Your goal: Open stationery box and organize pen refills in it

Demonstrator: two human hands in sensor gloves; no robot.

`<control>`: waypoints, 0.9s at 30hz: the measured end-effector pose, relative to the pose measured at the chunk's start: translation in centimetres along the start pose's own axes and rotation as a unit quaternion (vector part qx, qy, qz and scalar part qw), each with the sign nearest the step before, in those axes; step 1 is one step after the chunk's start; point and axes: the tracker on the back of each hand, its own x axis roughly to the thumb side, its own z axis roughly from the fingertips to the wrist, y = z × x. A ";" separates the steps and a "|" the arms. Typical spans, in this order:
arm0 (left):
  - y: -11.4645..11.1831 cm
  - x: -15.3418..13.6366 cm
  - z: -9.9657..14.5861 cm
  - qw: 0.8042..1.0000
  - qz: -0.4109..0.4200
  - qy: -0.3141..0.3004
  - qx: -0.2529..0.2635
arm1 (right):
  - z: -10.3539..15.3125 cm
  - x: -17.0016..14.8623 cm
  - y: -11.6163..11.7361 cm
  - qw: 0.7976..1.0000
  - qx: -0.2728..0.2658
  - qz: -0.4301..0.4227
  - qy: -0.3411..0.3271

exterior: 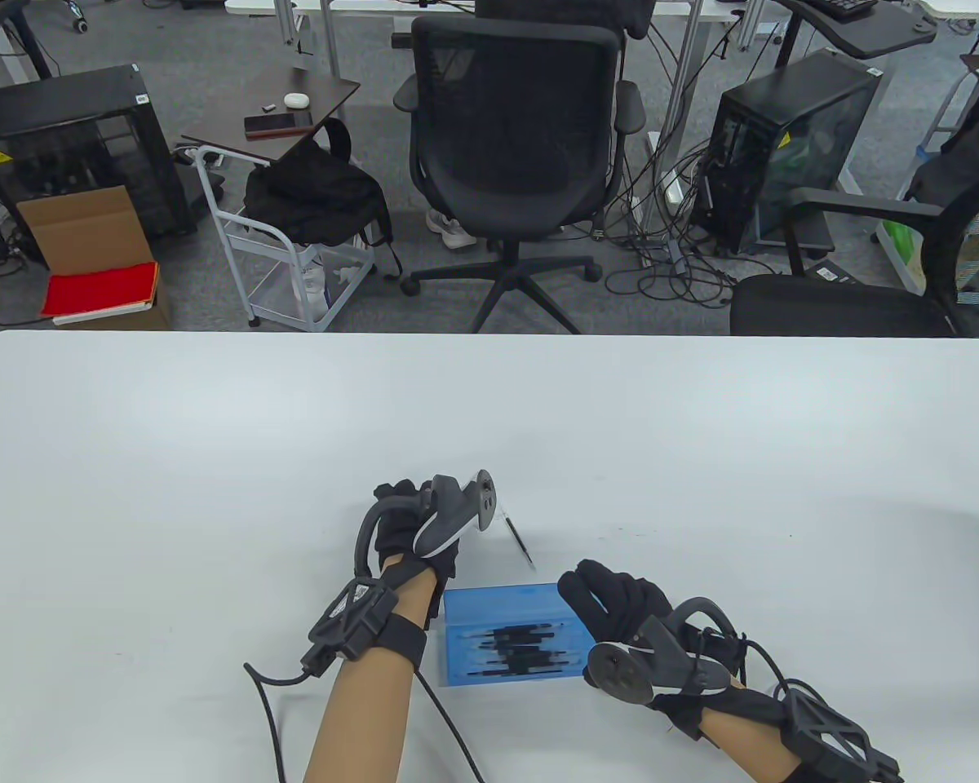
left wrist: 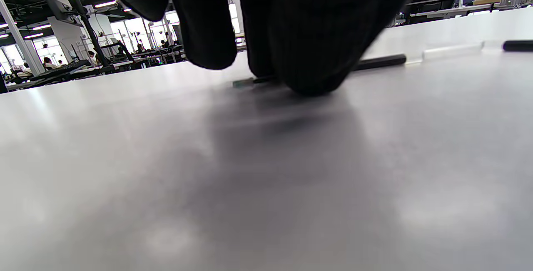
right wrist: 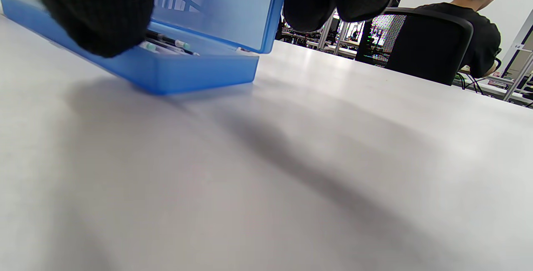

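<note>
Blue stationery box point(right wrist: 195, 69) sits open on the white tabletop point(right wrist: 291, 171), its lid point(right wrist: 225, 8) raised at the back. Pen refills point(right wrist: 166, 44) lie inside along the base. Two gloved fingertips point(right wrist: 98, 8) of the right hand hang over it. Beyond the table's far edge, a seated person point(right wrist: 483, 21) in a black chair point(right wrist: 416, 46).

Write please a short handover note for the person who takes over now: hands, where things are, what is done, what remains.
Left hand: fingers down on a pen refill lying on the table beyond the box; whether it is pinched cannot be told.
Right hand: at the right end of the blue stationery box, fingers at the raised lid.
Done: box open, several refills inside.
Left: put the loose refill in; another lies further along in the left wrist view.
</note>
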 end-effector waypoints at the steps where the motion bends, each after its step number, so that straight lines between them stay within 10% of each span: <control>1: 0.0 0.0 0.0 1.000 -0.001 0.001 0.001 | 0.0 0.0 0.0 1.000 0.000 0.000 0.000; 27: 0.0 -1.1 -0.1 0.999 0.031 -0.012 -0.015 | 0.0 0.1 0.0 1.000 -0.001 0.005 0.003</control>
